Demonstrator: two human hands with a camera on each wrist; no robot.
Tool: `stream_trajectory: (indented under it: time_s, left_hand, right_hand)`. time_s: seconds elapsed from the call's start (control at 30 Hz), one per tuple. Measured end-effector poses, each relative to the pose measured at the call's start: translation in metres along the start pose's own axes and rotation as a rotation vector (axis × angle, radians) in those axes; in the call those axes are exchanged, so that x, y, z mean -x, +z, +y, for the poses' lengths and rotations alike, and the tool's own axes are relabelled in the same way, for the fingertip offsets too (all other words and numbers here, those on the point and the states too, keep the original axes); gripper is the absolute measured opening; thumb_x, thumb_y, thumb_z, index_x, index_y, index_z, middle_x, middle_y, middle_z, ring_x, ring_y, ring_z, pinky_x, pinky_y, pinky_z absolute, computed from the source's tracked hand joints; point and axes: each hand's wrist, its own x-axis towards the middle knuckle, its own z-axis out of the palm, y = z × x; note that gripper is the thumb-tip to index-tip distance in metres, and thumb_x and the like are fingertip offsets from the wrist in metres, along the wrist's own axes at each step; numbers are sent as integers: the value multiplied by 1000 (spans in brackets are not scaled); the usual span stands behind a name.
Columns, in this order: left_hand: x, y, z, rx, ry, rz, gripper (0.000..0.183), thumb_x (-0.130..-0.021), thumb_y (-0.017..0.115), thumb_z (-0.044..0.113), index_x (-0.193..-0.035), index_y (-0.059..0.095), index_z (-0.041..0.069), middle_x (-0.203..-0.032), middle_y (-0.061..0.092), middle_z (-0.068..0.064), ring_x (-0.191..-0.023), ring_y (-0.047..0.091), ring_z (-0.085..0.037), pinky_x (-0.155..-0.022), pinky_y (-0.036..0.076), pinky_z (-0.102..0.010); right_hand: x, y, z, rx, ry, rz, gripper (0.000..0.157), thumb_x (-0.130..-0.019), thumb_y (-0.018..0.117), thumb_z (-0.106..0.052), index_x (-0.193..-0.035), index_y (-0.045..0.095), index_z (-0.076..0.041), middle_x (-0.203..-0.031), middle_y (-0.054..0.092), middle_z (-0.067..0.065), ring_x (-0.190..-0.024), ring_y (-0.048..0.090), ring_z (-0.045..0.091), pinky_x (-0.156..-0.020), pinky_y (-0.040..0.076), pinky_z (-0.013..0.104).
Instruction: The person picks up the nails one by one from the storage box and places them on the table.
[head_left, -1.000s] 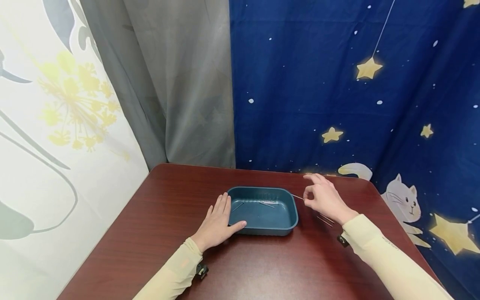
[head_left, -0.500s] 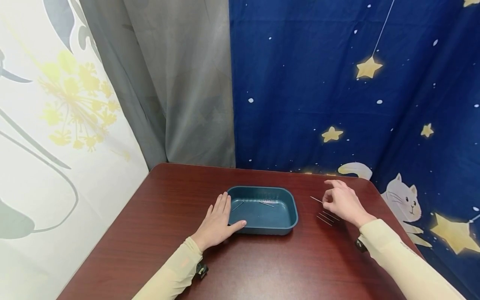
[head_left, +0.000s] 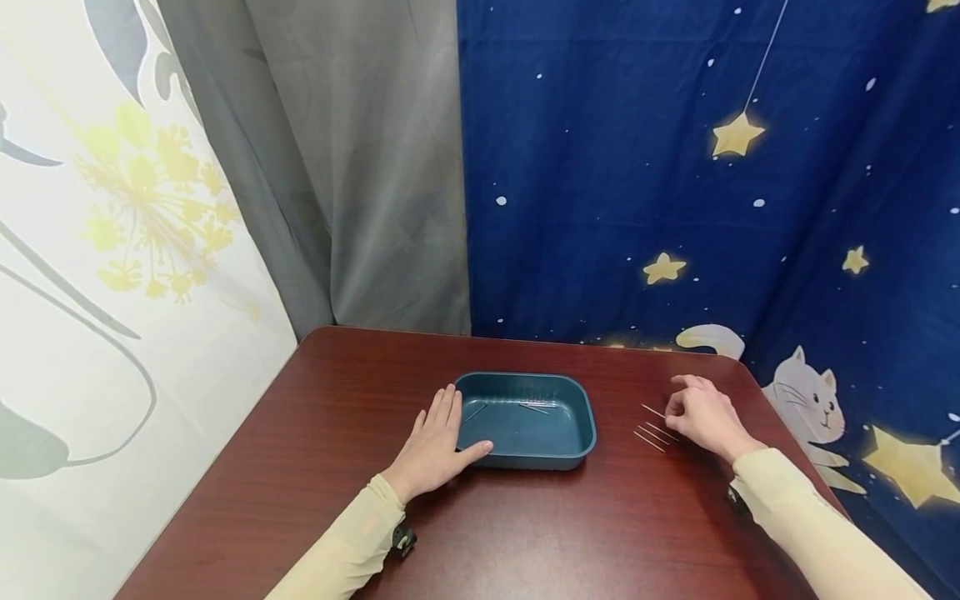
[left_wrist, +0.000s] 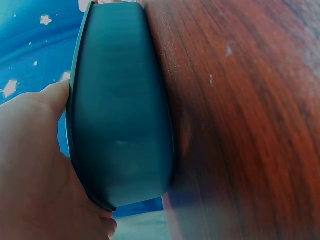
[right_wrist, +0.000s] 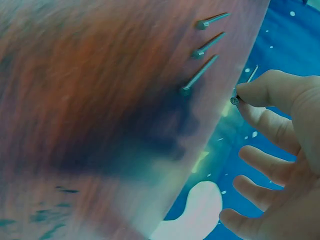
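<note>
With its fingers straight, my left hand [head_left: 431, 450] rests on the left end of a dark teal rectangular container [head_left: 525, 437]. The left wrist view has its thumb [left_wrist: 57, 95] at the container's rim. Several thin metal nails [head_left: 535, 408] lie on the container's floor. To the right of it, my right hand [head_left: 705, 419] pinches one nail [right_wrist: 252, 74] between thumb and index finger, the flat head poking out below the fingertips. The other right fingers are spread loosely. Three more nails [right_wrist: 200, 75] lie side by side on the table, just left of that hand.
The reddish-brown wooden table [head_left: 360, 392] has its far edge close behind the container. A grey curtain [head_left: 397, 208] and a blue starry curtain [head_left: 585, 208] hang beyond it. A white patterned curtain [head_left: 112, 333] hangs at the left.
My right hand has moved right and slightly nearer, away from the container's rim, with the nail still pinched. The three nails on the table are now uncovered. My left hand stays put.
</note>
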Motion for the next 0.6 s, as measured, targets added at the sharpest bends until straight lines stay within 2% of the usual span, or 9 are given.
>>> stream_trajectory:
  time_s: [0.3,0.6]
  left_hand:
    - [1,0,-1,10,10,9,105,-93,48,73,-159,17,-2,-167,10,-17,-153,8,-33,-115,18,-62]
    - [0,-1,-1,3,7,0,106,-92,45,75,-160,15,-1,-168,7,-15,-154,6,-31,-116,17,-61]
  right_hand:
    - [5,7,10,19,27,-29,22,-77,78,-11,-63,68,-25,-132,55,28,-126,41,52,-85,37,75]
    - [8,12,12,46,44,-23,22,-74,77,-10,-62,66,-25,-129,57,27,-123,42,53,-84,37,75]
